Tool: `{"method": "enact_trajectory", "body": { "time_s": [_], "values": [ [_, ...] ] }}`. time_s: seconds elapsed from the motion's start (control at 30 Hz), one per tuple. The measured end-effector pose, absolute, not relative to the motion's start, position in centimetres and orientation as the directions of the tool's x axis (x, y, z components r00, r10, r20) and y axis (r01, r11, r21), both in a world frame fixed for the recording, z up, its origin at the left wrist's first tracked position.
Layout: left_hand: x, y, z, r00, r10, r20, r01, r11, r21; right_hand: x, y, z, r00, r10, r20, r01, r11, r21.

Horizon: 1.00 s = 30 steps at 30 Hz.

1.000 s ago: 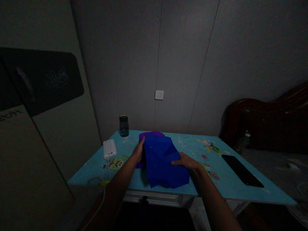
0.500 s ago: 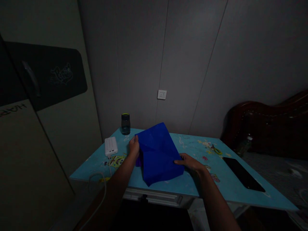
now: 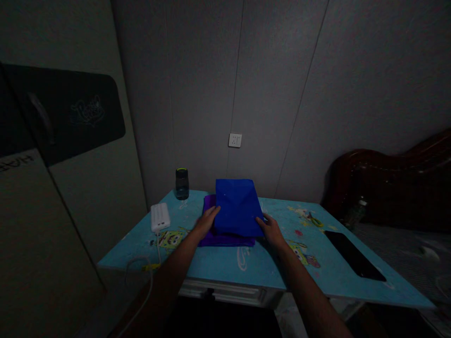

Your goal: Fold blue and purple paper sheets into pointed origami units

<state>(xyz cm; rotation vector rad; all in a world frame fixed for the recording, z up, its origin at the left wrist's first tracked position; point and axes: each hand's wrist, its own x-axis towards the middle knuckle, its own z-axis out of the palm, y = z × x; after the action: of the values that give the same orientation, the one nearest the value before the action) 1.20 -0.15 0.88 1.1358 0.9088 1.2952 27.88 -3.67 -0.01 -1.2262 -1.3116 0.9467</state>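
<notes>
Both my hands hold a smooth blue folded sheet, fabric or paper, tilted up above the table. My left hand is closed on its left edge, thumb on top and the other fingers mostly hidden. On the opposite side, the right edge is pinched by my right hand, its thumb over the face of the sheet. Beneath lies a purple folded sheet, flat on the table and partly covered by the blue one.
The light blue cartoon-print table carries a dark water bottle, a white power bank with a cable, scissors and a black tablet-like slab. A cabinet stands left; a dark wooden headboard is right.
The blue sheet has turned from a slant to nearly square and moved back, uncovering more of the purple sheet. My left hand has shifted right and slightly down along with it.
</notes>
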Motion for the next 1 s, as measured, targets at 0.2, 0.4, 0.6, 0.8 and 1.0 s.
{"method": "enact_trajectory", "body": {
  "time_s": [0.2, 0.4, 0.6, 0.8, 1.0],
  "values": [
    [1.5, -2.0, 1.1, 0.279, 0.944, 0.175, -0.037, -0.171, 0.985, 27.3, -3.3, -0.3, 0.157, 0.94, 0.302, 0.257, 0.257, -0.932],
    [-0.2, -1.9, 1.4, 0.183, 0.966, 0.183, 0.202, -0.219, 0.955, 26.5, -3.2, -0.5, 0.099, 0.894, 0.438, 0.56, 0.314, -0.767],
    [-1.4, -2.7, 1.6, 0.087, 0.972, 0.217, 0.392, -0.234, 0.89, 24.5, -4.7, -0.3, -0.078, 0.918, 0.388, 0.82, 0.28, -0.499],
    [-1.0, -4.4, 1.8, 0.04, 0.945, 0.324, 0.832, -0.211, 0.513, 23.6, -6.5, 0.7, -0.167, 0.912, 0.375, 0.91, 0.289, -0.298],
    [0.2, -3.2, 1.9, 0.303, 0.871, 0.388, 0.858, -0.426, 0.287, 23.5, -6.7, 0.7, -0.299, 0.853, 0.428, 0.911, 0.389, -0.137]
  ]
}}
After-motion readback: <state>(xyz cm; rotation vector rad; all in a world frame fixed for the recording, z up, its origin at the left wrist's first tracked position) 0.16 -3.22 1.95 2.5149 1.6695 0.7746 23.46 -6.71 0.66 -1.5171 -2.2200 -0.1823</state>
